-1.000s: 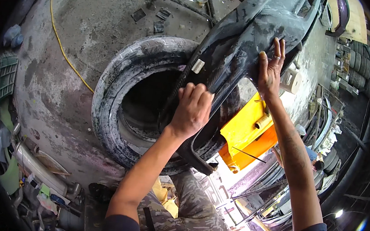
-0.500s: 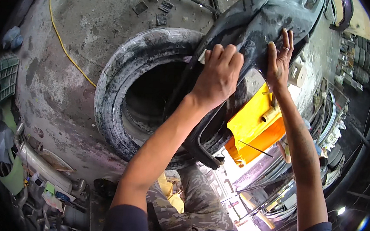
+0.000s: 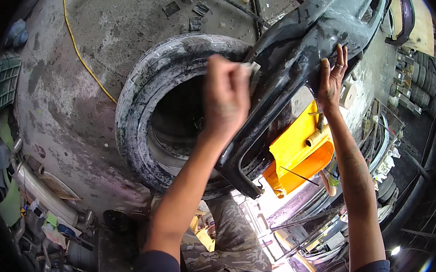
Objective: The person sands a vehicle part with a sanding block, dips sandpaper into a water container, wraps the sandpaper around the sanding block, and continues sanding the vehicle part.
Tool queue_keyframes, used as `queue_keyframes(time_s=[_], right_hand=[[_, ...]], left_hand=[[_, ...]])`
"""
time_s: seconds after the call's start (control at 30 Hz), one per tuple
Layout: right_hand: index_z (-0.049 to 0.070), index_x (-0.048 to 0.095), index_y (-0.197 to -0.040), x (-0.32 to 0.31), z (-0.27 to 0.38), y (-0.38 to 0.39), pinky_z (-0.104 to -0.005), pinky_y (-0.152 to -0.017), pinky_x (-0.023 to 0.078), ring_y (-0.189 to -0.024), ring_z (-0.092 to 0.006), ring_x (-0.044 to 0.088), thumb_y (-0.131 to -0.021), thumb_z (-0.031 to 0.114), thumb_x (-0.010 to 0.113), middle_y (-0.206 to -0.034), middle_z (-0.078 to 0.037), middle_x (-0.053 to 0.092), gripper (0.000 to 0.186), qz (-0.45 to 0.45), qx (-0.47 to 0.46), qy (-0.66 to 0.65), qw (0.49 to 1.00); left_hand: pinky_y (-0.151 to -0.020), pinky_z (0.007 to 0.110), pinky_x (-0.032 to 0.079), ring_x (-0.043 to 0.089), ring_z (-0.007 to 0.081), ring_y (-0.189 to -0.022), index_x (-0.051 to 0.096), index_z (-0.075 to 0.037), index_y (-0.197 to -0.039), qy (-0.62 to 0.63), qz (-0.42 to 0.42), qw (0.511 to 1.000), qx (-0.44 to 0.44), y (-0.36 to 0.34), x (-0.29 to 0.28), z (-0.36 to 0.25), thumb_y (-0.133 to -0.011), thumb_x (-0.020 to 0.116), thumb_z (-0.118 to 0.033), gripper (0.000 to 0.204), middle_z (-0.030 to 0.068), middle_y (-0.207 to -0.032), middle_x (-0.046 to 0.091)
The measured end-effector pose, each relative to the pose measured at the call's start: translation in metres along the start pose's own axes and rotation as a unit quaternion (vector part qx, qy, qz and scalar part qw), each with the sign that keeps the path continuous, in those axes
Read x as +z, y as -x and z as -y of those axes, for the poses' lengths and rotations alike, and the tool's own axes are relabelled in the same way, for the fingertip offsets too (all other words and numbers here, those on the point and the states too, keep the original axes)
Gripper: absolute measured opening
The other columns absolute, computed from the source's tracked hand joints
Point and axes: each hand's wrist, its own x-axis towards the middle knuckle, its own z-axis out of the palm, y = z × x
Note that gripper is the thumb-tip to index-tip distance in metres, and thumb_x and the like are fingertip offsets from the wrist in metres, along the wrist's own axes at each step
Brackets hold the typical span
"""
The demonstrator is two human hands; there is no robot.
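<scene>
While the bumper (image 3: 304, 56) lies propped across the tyre (image 3: 149, 106) on the concrete floor (image 3: 84, 20), we've got both hands on it: left hand (image 3: 226, 93) fisted round a small pale pad (image 3: 252, 67), likely sandpaper, pressed to the bumper's near edge; right hand (image 3: 332, 76) flat, fingers spread on the upper face. Bumper looks light, long, floppy, dusty-slick. We'd grip its rolled edges, not the thin lower frame. Yellow panel (image 3: 300, 152) sits just beneath

Yellow cable (image 3: 82, 58) on floor; yellow container (image 3: 298, 151) nr.
</scene>
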Motion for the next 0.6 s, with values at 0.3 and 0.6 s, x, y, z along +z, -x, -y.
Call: queue_keyframes(time_s=[0.3,0.6], right_hand=[[0.010,0.033,-0.158,0.006,-0.007,-0.003,-0.0450,-0.123,0.021,-0.154,-0.0374,0.021,-0.106,0.043,0.048,-0.165,-0.023,0.021,0.064,-0.011,-0.038,0.015,0.999],[0.014,0.033,-0.158,0.000,-0.010,-0.007,-0.0469,-0.122,0.023,-0.152,-0.0413,0.024,-0.105,0.048,0.047,-0.165,-0.023,0.020,0.065,-0.020,-0.037,0.025,0.999]], left_hand=[[-0.070,0.031,0.047,0.054,0.0199,-0.080,0.056,-0.002,-0.102,0.033,0.030,0.997,-0.061,0.107,-0.050,0.000,-0.095,0.072,-0.009,0.019,0.0096,-0.093,0.054],[-0.080,0.045,0.046,0.054,0.0336,-0.085,0.051,-0.002,-0.101,-0.180,0.103,0.960,0.189,0.088,0.001,0.015,-0.093,0.067,-0.001,0.018,0.0170,-0.096,0.050]])
